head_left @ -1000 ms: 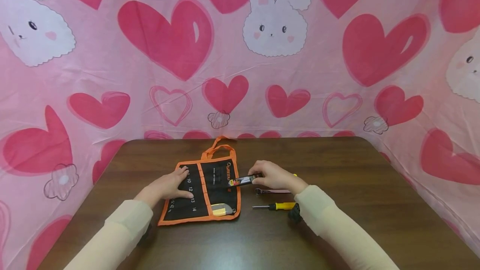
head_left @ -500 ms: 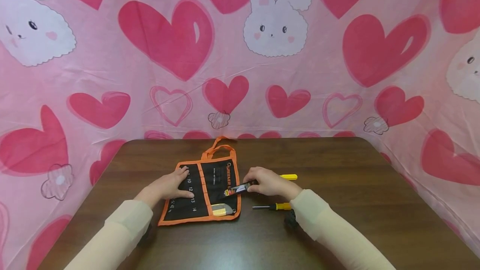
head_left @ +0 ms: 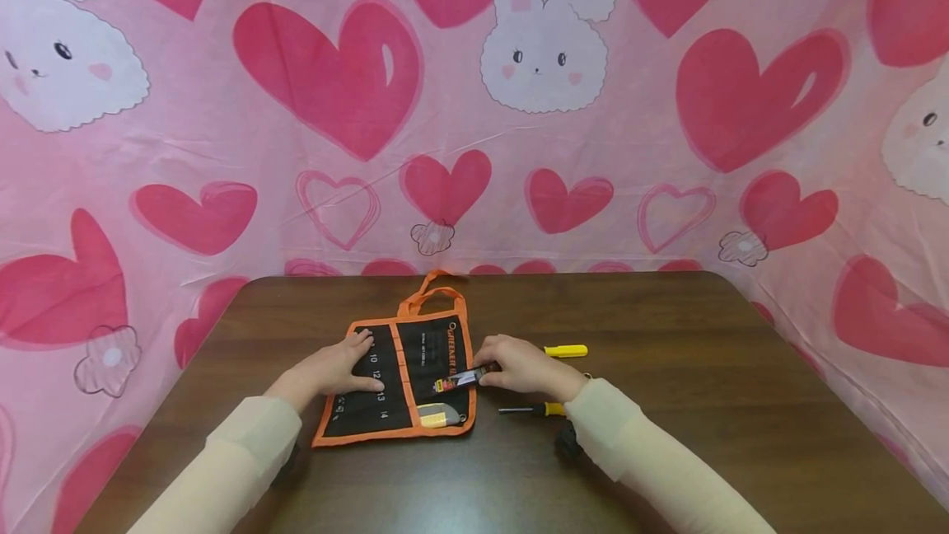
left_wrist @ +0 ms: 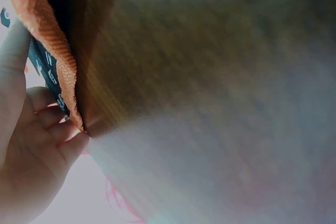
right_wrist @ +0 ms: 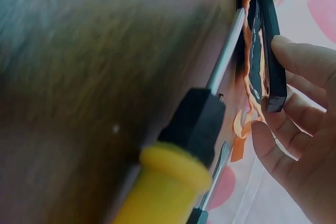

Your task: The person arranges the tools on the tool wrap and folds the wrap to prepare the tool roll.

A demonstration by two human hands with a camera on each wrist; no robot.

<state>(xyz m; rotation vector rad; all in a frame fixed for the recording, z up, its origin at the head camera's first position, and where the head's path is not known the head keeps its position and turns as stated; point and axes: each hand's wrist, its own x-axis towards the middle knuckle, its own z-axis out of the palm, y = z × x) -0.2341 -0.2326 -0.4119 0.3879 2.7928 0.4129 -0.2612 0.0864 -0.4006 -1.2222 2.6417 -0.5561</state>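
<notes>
A black tool pouch (head_left: 430, 348) with orange trim lies flat on the table, its flap printed with numbers. My left hand (head_left: 337, 365) rests on its left part, fingers spread. Close up in the left wrist view, those fingers (left_wrist: 47, 114) lie along the orange-edged fabric. Between the thumb and fingers of my right hand (head_left: 522, 365) is a slim black case (head_left: 455, 380) with a red and yellow label, its labelled end over the pouch's right section. The right wrist view has the case (right_wrist: 273, 66) side-on. A yellow-and-grey utility knife (head_left: 439, 415) sits in the pouch's lower right pocket.
A screwdriver with a yellow-and-black handle (head_left: 554, 409) lies right of the pouch, partly under my right sleeve. Another yellow handle (head_left: 567, 350) shows behind my right hand. An orange strap (head_left: 430, 291) extends from the pouch's far edge. A pink patterned cloth (head_left: 445, 130) hangs behind the table.
My right hand has moved left and slightly nearer with the case, bringing it farther over the pouch. The yellow handle behind it now shows more fully. My left hand has stayed put.
</notes>
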